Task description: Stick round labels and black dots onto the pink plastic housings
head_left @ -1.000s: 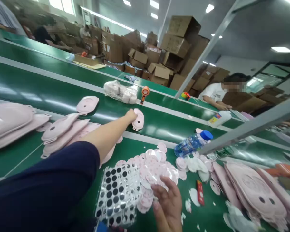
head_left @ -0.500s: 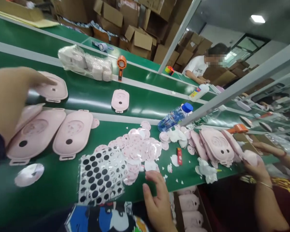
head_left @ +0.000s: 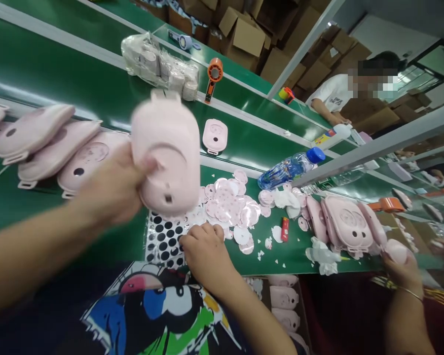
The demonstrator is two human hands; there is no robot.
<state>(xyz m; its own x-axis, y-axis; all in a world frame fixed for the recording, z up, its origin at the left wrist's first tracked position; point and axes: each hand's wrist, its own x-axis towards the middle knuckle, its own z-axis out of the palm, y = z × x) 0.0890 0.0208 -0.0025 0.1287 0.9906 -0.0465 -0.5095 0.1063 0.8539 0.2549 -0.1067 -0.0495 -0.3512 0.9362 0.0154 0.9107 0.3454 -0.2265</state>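
Note:
Raised in front of me, a pale pink plastic cover (head_left: pixel 170 172) with a round recess and a small square hole is gripped by my left hand (head_left: pixel 128 180), thumb on its face. My right hand (head_left: pixel 207 251) is curled, fingers bent down at the right edge of a sheet of round black stickers (head_left: pixel 165 241). What its fingertips hold, if anything, is hidden. Loose round pink-patterned stickers (head_left: pixel 227 199) are heaped just beyond this hand. At the left, several more pink covers (head_left: pixel 55 148) lean on each other, some with a black dot.
One pink cover (head_left: pixel 215 135) lies farther back, near an orange handheld fan (head_left: pixel 214 74) and a plastic-wrapped bundle (head_left: pixel 159 66). A blue-capped bottle (head_left: pixel 288 167) lies right of the stickers. A co-worker's hand (head_left: pixel 403 266) is beside stacked covers (head_left: pixel 346 224). A metal post slants across the right.
My left hand has lifted a pink cover from the far left and brought it toward the middle. My right hand has moved left to the black-sticker sheet and its fingers have curled. The view has shifted.

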